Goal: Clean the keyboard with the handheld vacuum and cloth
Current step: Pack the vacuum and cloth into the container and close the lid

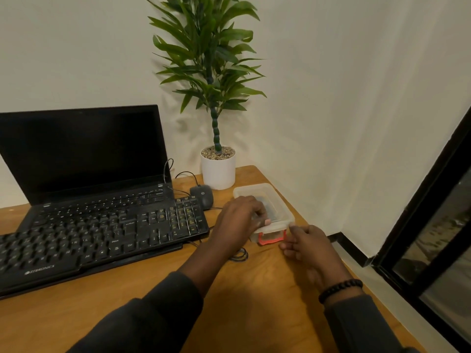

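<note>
A black keyboard (96, 238) lies on the wooden desk (178, 314), in front of a shut-off laptop. To its right stands a clear plastic box (277, 200) with a lid and a red latch (271, 238) at its near end. My left hand (239, 220) rests on the box's lid, fingers curled over its near left part. My right hand (304, 244) is at the box's near right corner, fingertips touching the latch end. Something dark shows dimly through the lid. No vacuum or cloth is plainly visible.
A black laptop (84, 154) stands behind the keyboard. A black mouse (202, 196) lies left of the box, with a coiled cable (240, 256) nearer me. A potted plant (218, 169) stands behind. The desk's right edge (356, 276) drops off beside a black window frame (420, 238).
</note>
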